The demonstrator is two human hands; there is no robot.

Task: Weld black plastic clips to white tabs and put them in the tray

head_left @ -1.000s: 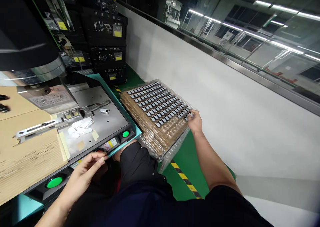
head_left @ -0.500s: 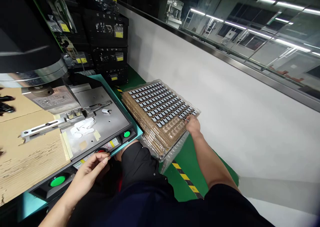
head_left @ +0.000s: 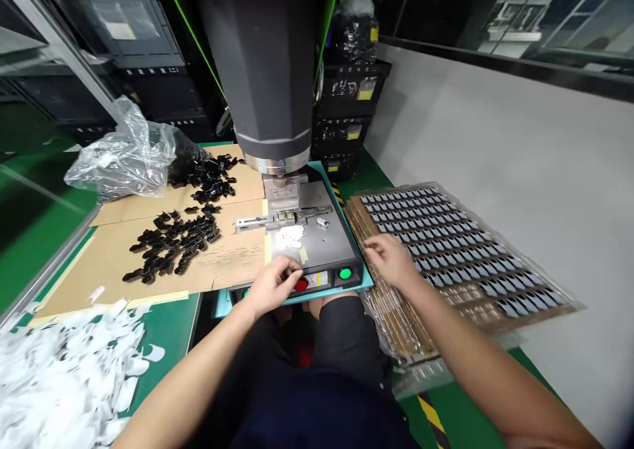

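My left hand is closed, thumb against curled fingers, just above the machine's front panel beside the red button. Anything between its fingertips is too small to make out. Over the left edge of the stacked trays hovers my right hand, fingers a little apart and nothing visible in them. Rows of small grey-and-black parts fill most of the top tray. On the metal machine plate lie white flat pieces and one small part, near a metal fixture.
A black machine head hangs over the plate. Black clips lie on cardboard, with a plastic bag behind. White pieces are heaped at lower left. Green buttons sit on the panel. Black crates stand behind.
The view has swung left toward the machine. My right hand has left the tray's near-right pocket area and come back toward the machine. My left hand stays by the red button.
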